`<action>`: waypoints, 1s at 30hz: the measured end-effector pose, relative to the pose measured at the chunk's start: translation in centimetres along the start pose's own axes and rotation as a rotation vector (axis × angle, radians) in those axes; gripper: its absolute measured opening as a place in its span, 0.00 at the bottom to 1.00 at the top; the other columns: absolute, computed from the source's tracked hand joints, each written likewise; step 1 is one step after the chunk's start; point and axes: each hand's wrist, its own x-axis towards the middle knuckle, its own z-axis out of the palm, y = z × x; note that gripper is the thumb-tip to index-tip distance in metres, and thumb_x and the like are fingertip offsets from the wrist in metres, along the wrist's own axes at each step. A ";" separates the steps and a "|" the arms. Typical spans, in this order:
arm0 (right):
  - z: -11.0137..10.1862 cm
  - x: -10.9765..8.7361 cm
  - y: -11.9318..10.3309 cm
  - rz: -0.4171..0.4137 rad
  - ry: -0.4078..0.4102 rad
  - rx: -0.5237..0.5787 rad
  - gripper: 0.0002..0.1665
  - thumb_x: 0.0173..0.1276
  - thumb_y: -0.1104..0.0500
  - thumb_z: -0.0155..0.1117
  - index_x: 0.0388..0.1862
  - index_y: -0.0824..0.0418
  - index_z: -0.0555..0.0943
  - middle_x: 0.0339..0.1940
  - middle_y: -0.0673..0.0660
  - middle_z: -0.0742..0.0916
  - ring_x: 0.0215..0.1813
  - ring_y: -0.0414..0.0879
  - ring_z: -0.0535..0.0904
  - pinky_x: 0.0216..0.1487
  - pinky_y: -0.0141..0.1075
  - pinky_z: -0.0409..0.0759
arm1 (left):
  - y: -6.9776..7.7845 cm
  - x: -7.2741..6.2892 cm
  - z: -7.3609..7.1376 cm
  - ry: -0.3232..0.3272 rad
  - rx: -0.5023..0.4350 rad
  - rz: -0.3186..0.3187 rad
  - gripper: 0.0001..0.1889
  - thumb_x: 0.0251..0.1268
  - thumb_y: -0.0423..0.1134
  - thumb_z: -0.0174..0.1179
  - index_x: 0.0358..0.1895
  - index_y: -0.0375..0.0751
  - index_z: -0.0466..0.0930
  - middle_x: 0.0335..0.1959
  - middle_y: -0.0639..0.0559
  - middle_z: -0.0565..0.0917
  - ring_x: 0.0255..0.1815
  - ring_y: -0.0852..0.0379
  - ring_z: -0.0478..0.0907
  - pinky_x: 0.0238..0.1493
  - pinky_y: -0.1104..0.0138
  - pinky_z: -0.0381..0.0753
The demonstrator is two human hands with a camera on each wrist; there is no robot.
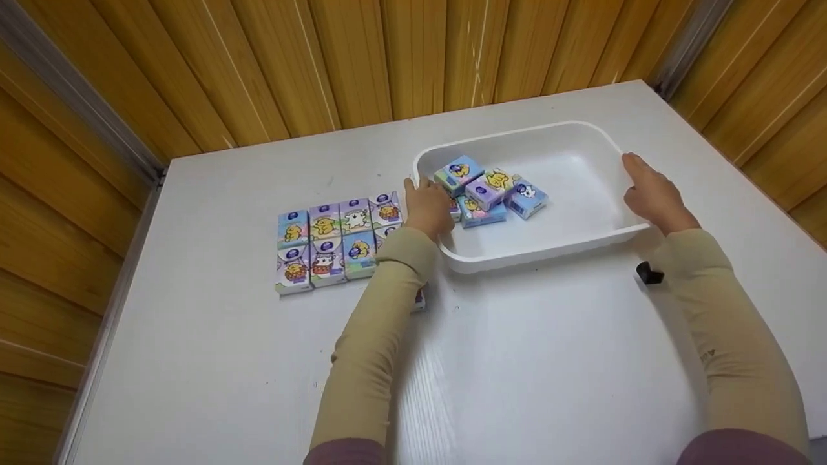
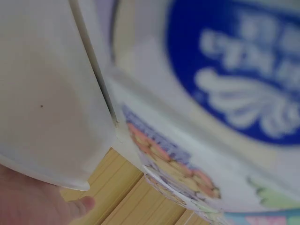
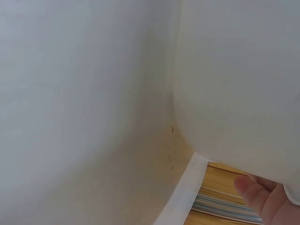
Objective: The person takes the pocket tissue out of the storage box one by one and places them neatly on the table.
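A white plastic tray (image 1: 568, 219) is held by its two short sides. My left hand (image 1: 431, 208) grips the left rim, its fingers over the edge. On the opposite side my right hand (image 1: 656, 197) grips the right rim, thumb and fingers at the wall. Several small tissue packs (image 1: 526, 197) with cartoon prints lie in a loose heap at the tray's left end. Left of the tray, more tissue packs (image 1: 326, 258) lie side by side in rows, partly hidden by the left forearm. The left wrist view shows one tissue pack (image 2: 243, 70) very close, beside the tray's outer wall (image 2: 47, 93).
All this is on a white table (image 1: 213, 361). A small black object (image 1: 649, 273) lies near the right forearm, in front of the tray. Yellow wood-look panels (image 1: 362, 58) stand behind the table and along both sides.
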 end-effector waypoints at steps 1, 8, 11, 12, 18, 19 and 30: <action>0.0 0.0 0.0 0.004 -0.001 0.007 0.37 0.65 0.69 0.31 0.70 0.56 0.34 0.71 0.59 0.40 0.70 0.61 0.35 0.68 0.54 0.38 | 0.1 0.0 -0.1 -0.005 0.015 -0.001 0.31 0.54 0.49 0.56 0.62 0.41 0.63 0.62 0.49 0.68 0.66 0.51 0.57 0.67 0.47 0.45; -0.2 -0.1 0.0 -0.027 0.002 -0.009 0.36 0.64 0.69 0.30 0.70 0.59 0.35 0.71 0.60 0.40 0.70 0.61 0.36 0.68 0.53 0.38 | 0.5 -0.1 -0.4 -0.027 0.113 0.003 0.33 0.57 0.49 0.51 0.65 0.40 0.57 0.64 0.49 0.66 0.67 0.50 0.56 0.66 0.47 0.46; -0.2 0.0 0.1 -0.049 0.008 -0.026 0.36 0.63 0.70 0.31 0.69 0.62 0.36 0.71 0.62 0.42 0.70 0.62 0.38 0.68 0.54 0.39 | 0.5 -0.2 -0.4 -0.025 0.126 0.004 0.32 0.57 0.49 0.51 0.65 0.40 0.58 0.62 0.48 0.68 0.66 0.50 0.57 0.66 0.47 0.47; -0.2 0.0 0.1 -0.053 0.008 -0.032 0.36 0.62 0.70 0.31 0.69 0.62 0.36 0.71 0.62 0.42 0.69 0.63 0.38 0.68 0.54 0.40 | 0.5 -0.2 -0.4 -0.025 0.121 0.004 0.32 0.57 0.49 0.52 0.64 0.40 0.59 0.61 0.48 0.69 0.65 0.50 0.58 0.66 0.47 0.47; -0.1 0.1 0.1 -0.040 0.010 -0.031 0.37 0.63 0.70 0.32 0.70 0.61 0.36 0.71 0.62 0.42 0.70 0.62 0.38 0.68 0.54 0.40 | 0.5 -0.4 -0.4 -0.035 0.046 -0.008 0.32 0.50 0.46 0.58 0.62 0.44 0.63 0.58 0.50 0.72 0.65 0.50 0.58 0.67 0.47 0.45; 0.0 0.1 0.1 -0.034 0.010 -0.027 0.37 0.63 0.70 0.32 0.70 0.61 0.36 0.71 0.62 0.42 0.70 0.62 0.38 0.68 0.54 0.39 | 0.5 -0.4 -0.4 -0.035 0.044 -0.008 0.32 0.49 0.45 0.59 0.61 0.45 0.64 0.58 0.50 0.72 0.65 0.50 0.58 0.66 0.47 0.45; 0.0 0.2 0.0 0.000 0.007 0.009 0.37 0.65 0.69 0.32 0.70 0.57 0.35 0.71 0.58 0.40 0.70 0.60 0.35 0.68 0.53 0.37 | 0.3 -0.2 -0.2 -0.042 0.004 0.016 0.32 0.39 0.45 0.66 0.56 0.46 0.71 0.57 0.49 0.72 0.64 0.49 0.58 0.66 0.45 0.43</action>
